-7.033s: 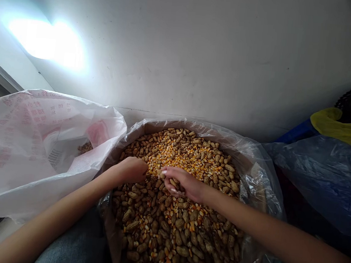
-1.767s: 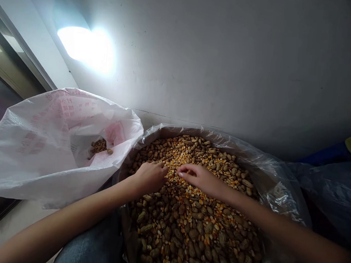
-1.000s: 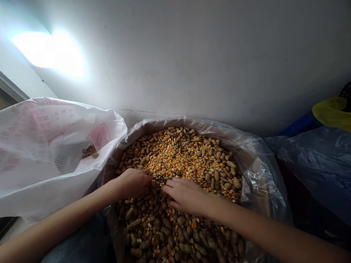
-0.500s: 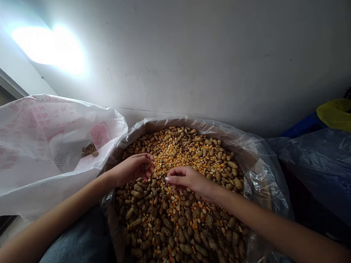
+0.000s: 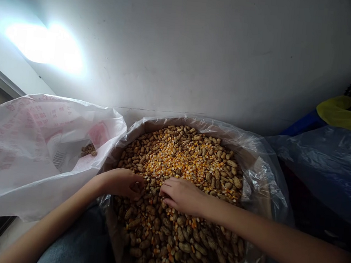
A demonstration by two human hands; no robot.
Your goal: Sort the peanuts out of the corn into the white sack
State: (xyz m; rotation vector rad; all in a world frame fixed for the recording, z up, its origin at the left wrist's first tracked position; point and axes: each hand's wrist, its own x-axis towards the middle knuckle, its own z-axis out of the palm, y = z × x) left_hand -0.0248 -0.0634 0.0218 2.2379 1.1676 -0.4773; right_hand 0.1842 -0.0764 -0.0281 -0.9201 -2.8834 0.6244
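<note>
In a crinkly clear plastic bag [image 5: 260,180], the left hand [image 5: 123,183] and the right hand [image 5: 183,195] press into a bumpy pile of peanut shells and small yellow corn [image 5: 175,234]. Both hands are curled low, so I cannot tell if they hold any. At nine o'clock, a soft white sack [image 5: 22,155] has a few peanuts [image 5: 88,150] inside.

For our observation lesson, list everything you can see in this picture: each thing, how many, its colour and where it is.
white wall: one, white, behind everything
cardboard box: one, brown, plastic-lined, centre
peanuts in shell: many, tan, in the box
corn kernels: many, yellow-orange, among the peanuts
plastic sack: one, white with pink print, left of the box
a few peanuts: tan, inside the sack
plastic bag: one, blue, right
left hand: one, on the peanuts
right hand: one, on the peanuts
</note>
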